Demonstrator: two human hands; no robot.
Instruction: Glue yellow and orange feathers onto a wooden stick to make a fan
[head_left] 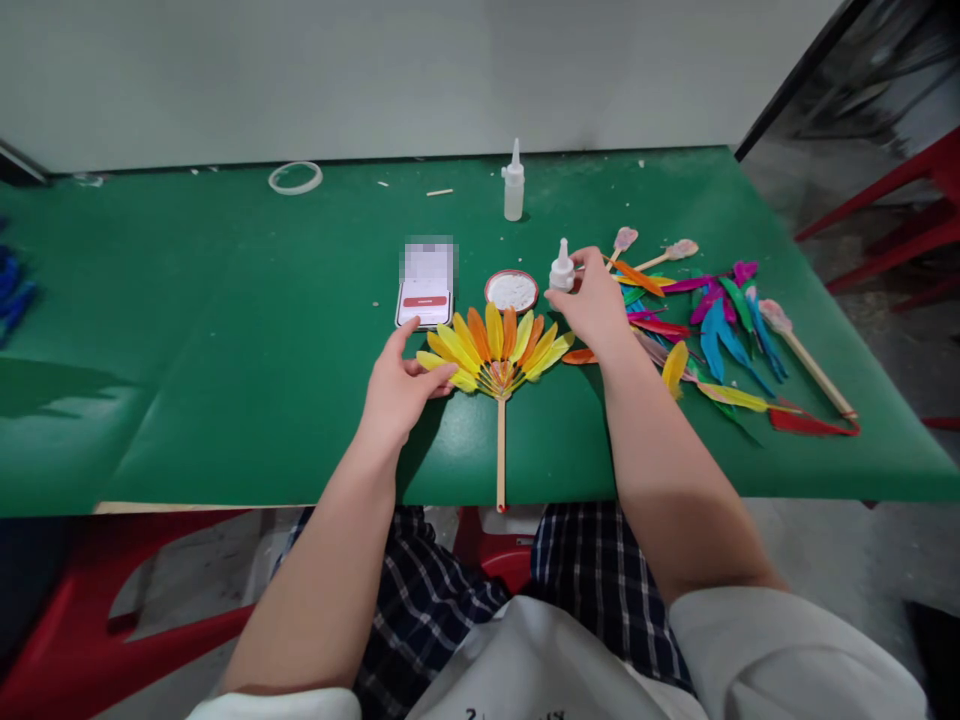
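A feather fan (517,343) of yellow and orange feathers lies on the table in front of me, its wooden stick handle pointing toward me. My left hand (405,385) is at the fan's left edge, thumb by the outermost yellow feathers. Its index finger stretches apart to the lower edge of a phone (424,302). On the right, my right hand (589,298) has thumb and fingers around a small white glue bottle (562,270) with a pointed nozzle, upright. Between phone and bottle sits a round red-rimmed dish (511,290) with white contents.
A second nozzle bottle (514,190) stands farther back. Loose coloured feathers (720,330) and several wooden sticks with padded heads, one a red-tasselled stick (814,372), lie to the right. A tape ring (295,178) is back left on the green table (247,330). Blue material (13,290) shows far left.
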